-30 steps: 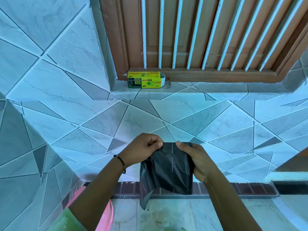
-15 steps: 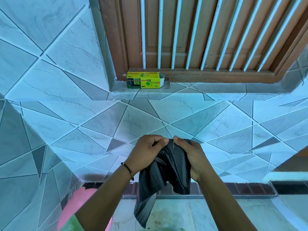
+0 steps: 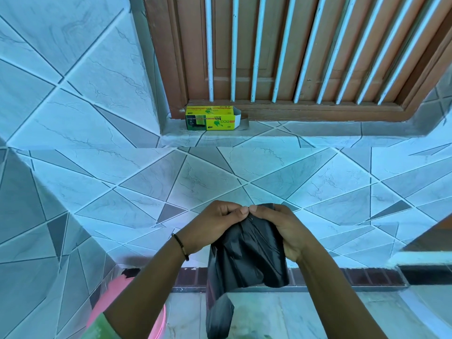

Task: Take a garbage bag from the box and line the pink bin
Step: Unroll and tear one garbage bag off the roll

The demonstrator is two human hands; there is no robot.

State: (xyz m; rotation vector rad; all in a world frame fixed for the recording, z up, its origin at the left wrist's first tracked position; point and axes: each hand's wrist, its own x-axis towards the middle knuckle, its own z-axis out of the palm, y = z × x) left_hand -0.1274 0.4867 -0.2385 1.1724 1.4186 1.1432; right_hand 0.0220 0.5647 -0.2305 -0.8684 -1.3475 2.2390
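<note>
A black garbage bag (image 3: 247,260) hangs crumpled in front of me, low in the middle of the head view. My left hand (image 3: 215,226) and my right hand (image 3: 281,228) both pinch its top edge, fingertips touching each other. The bag's lower tail droops toward the floor. The pink bin (image 3: 117,297) stands at the bottom left, mostly hidden behind my left forearm. The yellow-green bag box (image 3: 210,117) lies on the window ledge, its right end flap open.
A tiled wall fills the view ahead, with a corner wall close on the left. A brown wooden window frame (image 3: 318,113) with white bars sits above the ledge. A dark counter edge (image 3: 425,263) juts in at the right.
My hands came together at the top of the bag, which went from a flat stretched sheet to a bunched, hanging shape. The view shifted slightly.
</note>
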